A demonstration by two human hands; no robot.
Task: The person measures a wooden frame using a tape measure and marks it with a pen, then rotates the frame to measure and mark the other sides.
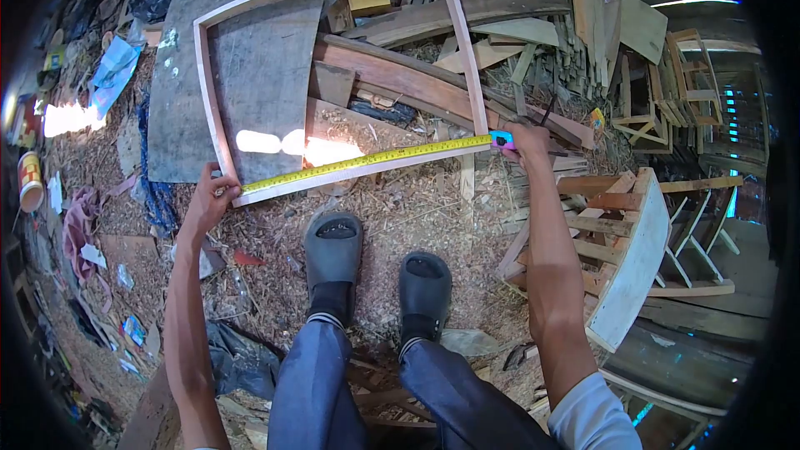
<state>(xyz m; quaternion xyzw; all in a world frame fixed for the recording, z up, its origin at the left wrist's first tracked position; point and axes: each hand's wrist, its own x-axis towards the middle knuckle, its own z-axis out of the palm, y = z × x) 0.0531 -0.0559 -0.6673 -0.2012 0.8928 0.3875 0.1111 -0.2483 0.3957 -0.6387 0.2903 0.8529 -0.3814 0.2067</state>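
Note:
A rectangular wooden frame (462, 42) of pale strips lies in front of my feet, its near rail closest to me. Along that rail runs the yellow blade (375, 157) of a tape measure, pulled out from corner to corner. My left hand (210, 198) pinches the blade's end at the frame's near left corner. At the near right corner, my right hand (528, 142) grips the blue and pink tape measure case (502, 140). A thin dark stick, perhaps a pencil (548, 110), pokes up from that hand.
Under the frame's left side lies a grey board (175, 100). Scrap planks (467, 12) are heaped beyond it. Slatted wooden pieces (629, 258) stand at right. Wood shavings cover the ground around my sandals (333, 246), with a blue rope (154, 192) and litter at left.

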